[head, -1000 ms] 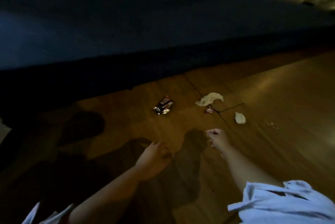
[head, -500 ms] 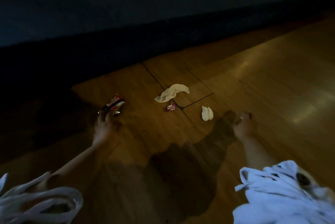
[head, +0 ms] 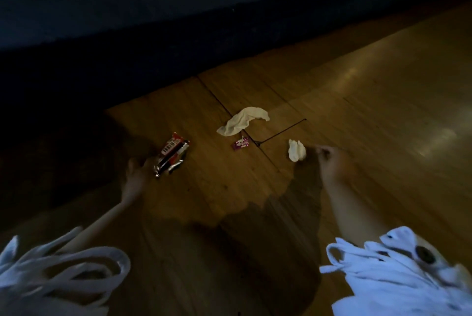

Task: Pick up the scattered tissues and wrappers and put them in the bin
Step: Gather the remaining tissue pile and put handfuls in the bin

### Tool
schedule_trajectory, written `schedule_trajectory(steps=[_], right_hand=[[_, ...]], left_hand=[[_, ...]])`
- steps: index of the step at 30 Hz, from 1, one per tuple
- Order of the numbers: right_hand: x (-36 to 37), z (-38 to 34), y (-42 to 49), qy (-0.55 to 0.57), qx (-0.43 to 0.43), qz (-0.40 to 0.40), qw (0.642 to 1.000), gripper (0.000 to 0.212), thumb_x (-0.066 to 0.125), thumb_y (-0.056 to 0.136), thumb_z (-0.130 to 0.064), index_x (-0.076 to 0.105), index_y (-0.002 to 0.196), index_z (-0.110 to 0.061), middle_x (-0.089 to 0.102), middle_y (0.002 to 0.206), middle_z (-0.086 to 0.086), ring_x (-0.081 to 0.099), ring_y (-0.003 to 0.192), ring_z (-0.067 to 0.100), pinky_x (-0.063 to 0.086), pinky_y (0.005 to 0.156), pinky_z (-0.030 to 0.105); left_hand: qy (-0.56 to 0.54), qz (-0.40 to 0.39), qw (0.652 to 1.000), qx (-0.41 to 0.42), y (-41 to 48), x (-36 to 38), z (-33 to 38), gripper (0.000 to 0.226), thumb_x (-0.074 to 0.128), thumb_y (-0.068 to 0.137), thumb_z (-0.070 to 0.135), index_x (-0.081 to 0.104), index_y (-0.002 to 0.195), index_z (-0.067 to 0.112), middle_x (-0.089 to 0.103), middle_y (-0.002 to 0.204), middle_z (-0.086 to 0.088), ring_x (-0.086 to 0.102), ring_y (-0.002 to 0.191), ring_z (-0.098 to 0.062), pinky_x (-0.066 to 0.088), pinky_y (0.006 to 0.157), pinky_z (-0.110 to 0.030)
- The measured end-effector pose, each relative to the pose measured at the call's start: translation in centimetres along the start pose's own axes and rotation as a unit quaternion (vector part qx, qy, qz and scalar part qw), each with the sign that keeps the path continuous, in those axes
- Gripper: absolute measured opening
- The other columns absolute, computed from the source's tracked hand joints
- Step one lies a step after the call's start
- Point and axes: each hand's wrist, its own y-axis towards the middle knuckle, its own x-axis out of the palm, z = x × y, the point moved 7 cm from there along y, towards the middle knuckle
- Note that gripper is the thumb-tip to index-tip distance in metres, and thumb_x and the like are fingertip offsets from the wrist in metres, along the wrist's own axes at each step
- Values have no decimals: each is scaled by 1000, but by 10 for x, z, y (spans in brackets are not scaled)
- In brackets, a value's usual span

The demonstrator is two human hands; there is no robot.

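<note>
At left centre the left hand [head: 136, 177] lies low on the wooden floor [head: 357, 111], its fingers touching the red snack wrapper [head: 171, 154]; their spread is too blurred to tell. Further right lie a long tissue [head: 242, 121], a small pink wrapper [head: 240, 143] and a crumpled tissue [head: 296, 150]. Just beside that, the right hand [head: 332, 165] has its fingers curled narrow. Bare floor opens toward the right edge.

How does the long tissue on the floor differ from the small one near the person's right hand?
The long tissue is stretched out and curved; the small tissue is bunched into a compact wad. The long one lies beside a pink wrapper, clear of both hands; the small one sits right by the right hand. Both are pale and lie on the wooden floor.
</note>
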Motion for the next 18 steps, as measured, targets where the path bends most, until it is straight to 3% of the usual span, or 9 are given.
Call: schedule_trajectory(steps=[4,7,10,13,15,18], right_hand=[[33,-39,-10,62,-6,-118,991,31,57,90,-26,63,115,-9,30,151,10,31,138,26,33,106,34],[49,-52,-15,65,-12,-145,987,23,58,89,-13,64,111,-8,53,134,12,50,121,25,39,93,29],[53,-80,-25,133,-50,-125,982,21,61,86,-8,66,106,-5,65,118,12,59,109,25,39,81,24],[71,-116,-41,192,-102,-195,956,20,64,83,-6,67,103,-4,67,113,10,59,103,16,41,84,23],[87,-128,-52,200,-105,-247,942,18,64,83,-4,67,101,-3,67,112,13,61,99,19,45,81,26],[100,-136,-62,169,-111,-291,935,24,63,83,-3,66,107,-2,64,117,14,59,110,27,44,77,22]], left_hand=[[51,45,996,54,-15,11,17,40,55,90,29,49,128,16,40,142,-12,42,129,-30,33,107,-50],[25,51,996,61,-25,9,23,35,60,87,25,55,120,13,57,125,-11,53,116,-29,43,98,-47],[-62,34,997,42,-29,5,16,45,69,80,21,52,122,15,60,120,-7,57,110,-27,49,92,-48],[-115,24,993,20,-29,1,6,61,75,74,21,47,126,14,57,125,-12,55,114,-30,48,93,-51],[-74,12,997,5,-32,-1,-1,68,74,75,27,41,134,16,47,135,-12,44,126,-31,44,100,-50],[-21,18,999,20,-42,-5,-7,68,68,80,36,36,139,23,30,147,-9,28,135,-33,35,108,-50]])
